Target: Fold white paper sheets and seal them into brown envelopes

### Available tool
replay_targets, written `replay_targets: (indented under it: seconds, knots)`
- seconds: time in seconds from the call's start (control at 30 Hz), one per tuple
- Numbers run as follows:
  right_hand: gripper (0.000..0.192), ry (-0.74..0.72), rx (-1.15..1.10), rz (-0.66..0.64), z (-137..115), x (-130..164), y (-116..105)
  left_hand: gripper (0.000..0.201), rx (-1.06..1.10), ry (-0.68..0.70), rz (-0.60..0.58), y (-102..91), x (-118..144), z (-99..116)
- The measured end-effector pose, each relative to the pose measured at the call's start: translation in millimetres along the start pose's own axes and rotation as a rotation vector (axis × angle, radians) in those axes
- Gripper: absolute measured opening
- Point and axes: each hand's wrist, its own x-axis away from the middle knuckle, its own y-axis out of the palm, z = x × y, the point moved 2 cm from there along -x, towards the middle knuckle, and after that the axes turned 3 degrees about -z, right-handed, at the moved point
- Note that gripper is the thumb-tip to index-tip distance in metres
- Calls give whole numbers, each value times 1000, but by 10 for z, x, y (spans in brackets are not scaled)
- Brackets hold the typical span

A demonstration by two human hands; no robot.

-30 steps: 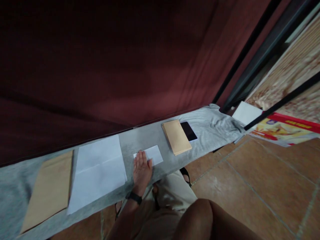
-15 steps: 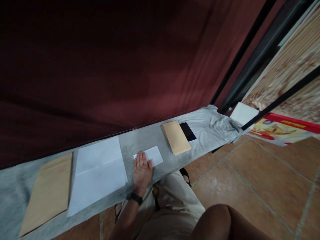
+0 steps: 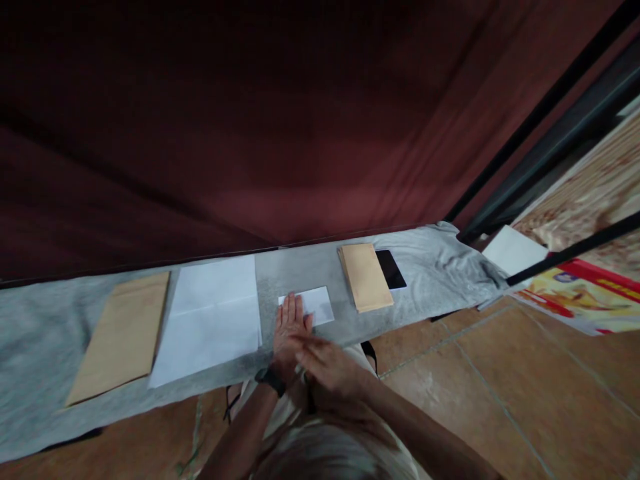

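Note:
My left hand (image 3: pixel 291 333), with a dark watch on its wrist, lies flat with fingers stretched out on a small folded white paper (image 3: pixel 320 307). It covers the paper's left end. My right hand (image 3: pixel 330 365) hovers at or over the back of my left hand, its fingers loosely bent and pointing left; nothing shows in it. Whether the two hands touch, I cannot tell. Left of them are large white paper sheets (image 3: pixel 210 323) with a crease across the middle. To the right lies a stack of small brown envelopes (image 3: pixel 367 277).
A large brown envelope (image 3: pixel 123 333) lies at the left on the grey cloth-covered bench (image 3: pixel 425 267). A dark-screened phone or tablet (image 3: pixel 391 269) sits partly under the small envelopes. Dark red curtain (image 3: pixel 300 133) hangs behind. Black poles (image 3: pixel 540 110) and a printed box (image 3: pixel 585 293) stand at right.
My right hand has come in from the lower right to my left hand. My left hand stays flat on the folded paper. The whole view has shifted and turned slightly.

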Motion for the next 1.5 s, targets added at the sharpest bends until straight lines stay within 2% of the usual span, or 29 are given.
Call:
replay_targets:
  seconds: [0.07, 0.17, 0.33, 0.43, 0.67, 0.87, 1.03, 1.2, 1.27, 1.37, 1.5]
  knots:
    - [50, 60, 71, 43, 243, -134, -71, 62, -18, 13, -46, -24, 8, 10]
    - [48, 95, 324, 121, 601, -330, -114, 62, -34, -13, -75, -62, 0, 45]
    - [47, 115, 724, 84, 909, -419, 14, 61, -9, 0, -69, -57, -22, 114]
    - [49, 112, 794, 100, 975, -398, 51, 62, 17, -29, -47, -37, -22, 88]
    - [52, 162, 847, 163, 1133, -375, -14, 60, 45, -150, 52, -24, 46, -59]
    - [53, 139, 876, 215, 1161, -329, -58, 60, 58, -194, 103, -68, 148, -156]
    - [52, 170, 893, 245, 1159, -307, -94, 61, 47, -201, 129, -114, 151, -71]
    - [52, 173, 903, 216, 1147, -302, -107, 58, 94, 34, 15, -8, -8, 274]
    - [52, 180, 910, 198, 1151, -300, -111, 57, 96, 71, -17, 43, -66, 344]
    - [52, 183, 907, 190, 1168, -302, -111, 59, 69, 22, -24, 66, -90, 299]
    - [52, 171, 891, 215, 1186, -311, -104, 61, 36, -73, 3, 16, -8, 97]
